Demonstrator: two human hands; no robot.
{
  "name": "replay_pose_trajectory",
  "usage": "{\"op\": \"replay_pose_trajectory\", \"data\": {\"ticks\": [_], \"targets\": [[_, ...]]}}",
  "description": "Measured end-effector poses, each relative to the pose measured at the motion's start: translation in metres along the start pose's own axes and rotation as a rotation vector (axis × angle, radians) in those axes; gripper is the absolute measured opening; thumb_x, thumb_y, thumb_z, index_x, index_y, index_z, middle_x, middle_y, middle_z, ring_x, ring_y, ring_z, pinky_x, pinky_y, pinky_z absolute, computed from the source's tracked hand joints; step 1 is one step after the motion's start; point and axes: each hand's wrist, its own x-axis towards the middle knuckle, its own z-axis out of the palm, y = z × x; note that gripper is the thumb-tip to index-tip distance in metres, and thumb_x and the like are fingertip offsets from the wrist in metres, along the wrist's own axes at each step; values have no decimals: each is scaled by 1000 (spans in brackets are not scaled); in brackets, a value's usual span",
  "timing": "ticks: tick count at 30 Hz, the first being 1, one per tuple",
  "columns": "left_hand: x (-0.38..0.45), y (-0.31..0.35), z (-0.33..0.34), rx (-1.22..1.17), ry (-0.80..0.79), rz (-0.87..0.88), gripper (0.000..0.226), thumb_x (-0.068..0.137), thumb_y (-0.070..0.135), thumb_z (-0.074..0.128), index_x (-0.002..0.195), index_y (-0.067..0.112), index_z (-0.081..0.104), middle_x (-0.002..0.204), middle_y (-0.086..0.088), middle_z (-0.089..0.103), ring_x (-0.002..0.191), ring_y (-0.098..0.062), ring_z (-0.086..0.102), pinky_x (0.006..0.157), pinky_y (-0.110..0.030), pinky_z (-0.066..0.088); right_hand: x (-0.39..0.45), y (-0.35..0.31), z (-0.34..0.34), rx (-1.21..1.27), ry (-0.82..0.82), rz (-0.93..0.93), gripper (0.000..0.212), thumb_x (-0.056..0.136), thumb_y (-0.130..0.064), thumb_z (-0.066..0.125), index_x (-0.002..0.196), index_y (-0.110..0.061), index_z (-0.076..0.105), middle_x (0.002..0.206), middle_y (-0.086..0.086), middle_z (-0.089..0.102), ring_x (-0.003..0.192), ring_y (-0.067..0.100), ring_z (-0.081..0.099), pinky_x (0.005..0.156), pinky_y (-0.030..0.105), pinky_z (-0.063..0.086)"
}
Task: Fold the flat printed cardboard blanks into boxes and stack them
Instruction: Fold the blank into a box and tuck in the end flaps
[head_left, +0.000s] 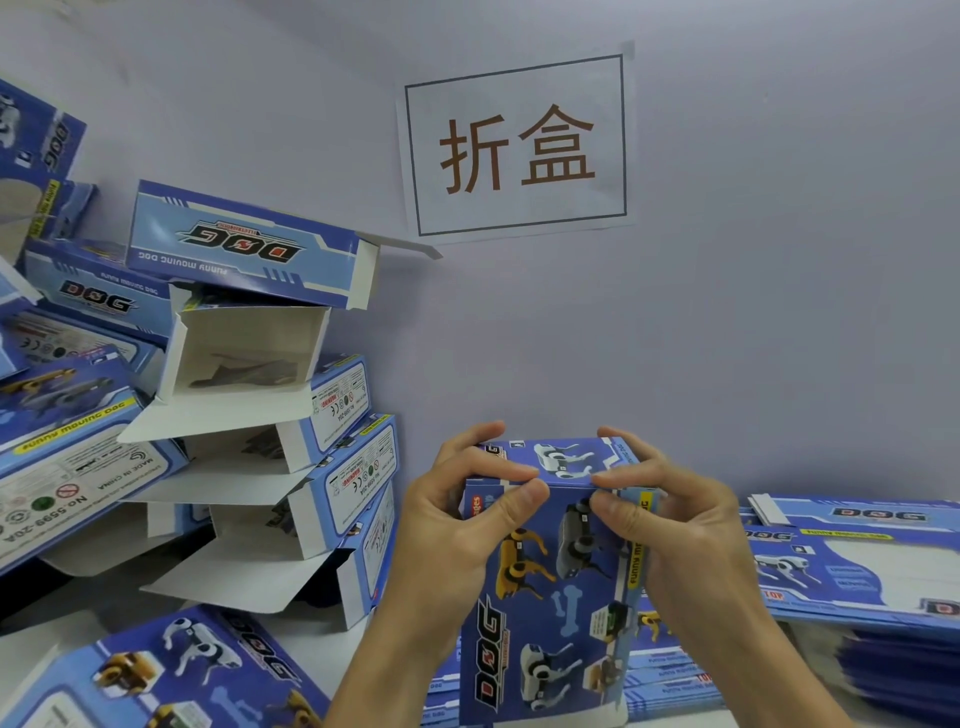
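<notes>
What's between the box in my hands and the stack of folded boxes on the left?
Nothing visible. Both hands, left hand and right hand, hold the box upright, and the space between it and the stack to its left shows only bare wall and tabletop.

A plain pale lilac-grey wall (727, 312) fills most of the view, evenly lit, without hard shadows. A white paper sign (519, 145) is stuck to it at upper centre, slightly tilted, with a thin dark frame and two large brown Chinese characters. Below, a white table (332, 654) shows in a bare patch near the lower left and meets the wall.
</notes>
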Motion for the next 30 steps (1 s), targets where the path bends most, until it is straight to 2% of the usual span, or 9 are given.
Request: {"op": "replay_pose_trajectory", "data": {"ticks": [6,9,11,16,18,21,25,28,30], "targets": [[3,-1,7,91,124,66,24,60,46,78,80,31,77,126,17,62,119,-17,63,88,-46,57,-2,-1,10,-217,115,-142,19,69,-24,74,87,-29,79,133,-11,61,120,-3,57,70,19,58],[3,1,16,106,216,107,35,63,45,77,97,35,74,115,9,67,86,-15,74,66,-27,61,-1,0,18,-386,175,-231,44,72,-39,72,116,-42,67,121,-26,63,114,-11,56,78,14,55],[4,0,17,80,264,107,38,65,49,74,102,40,70,110,10,66,81,-17,75,61,-29,61,-1,0,20,-456,243,-234,51,71,-44,72,120,-47,60,119,-25,60,112,-10,54,83,17,50],[11,-6,4,153,571,170,33,79,57,64,101,32,65,116,-23,59,78,-15,57,63,-22,51,0,-6,19,-525,360,-275,24,88,-27,69,107,-37,58,94,-12,59,86,4,56,69,21,42],[12,-9,-1,110,695,192,31,80,59,61,100,35,61,118,-15,61,90,-17,64,70,-22,55,0,-12,19,-491,275,-255,10,94,-12,61,98,-22,63,75,-6,61,65,2,55,56,16,44],[13,-13,-5,-25,845,194,32,79,59,61,98,35,54,125,-11,59,102,-15,67,73,-19,57,-3,-25,24,-484,-75,-76,27,97,-5,53,75,-8,70,58,7,66,48,9,56,47,17,43],[16,-20,-8,-112,986,144,33,81,61,63,97,35,50,124,-15,60,99,-23,69,86,-44,59,-9,-25,38,-836,-551,399,48,98,-51,48,89,-12,75,88,-2,77,66,15,73,64,25,55],[17,-23,-3,-191,976,91,32,82,61,63,95,35,50,109,-6,67,89,-23,68,81,-46,58,-12,-2,41,-1053,-411,393,59,89,-71,45,101,-18,69,101,0,74,91,13,69,83,32,54],[16,-26,4,-237,930,21,37,73,67,62,92,38,51,110,-3,68,91,-22,69,81,-46,58,-12,6,40,-890,-204,423,59,76,-81,47,101,-29,61,104,-6,70,96,9,65,80,29,53]]}}
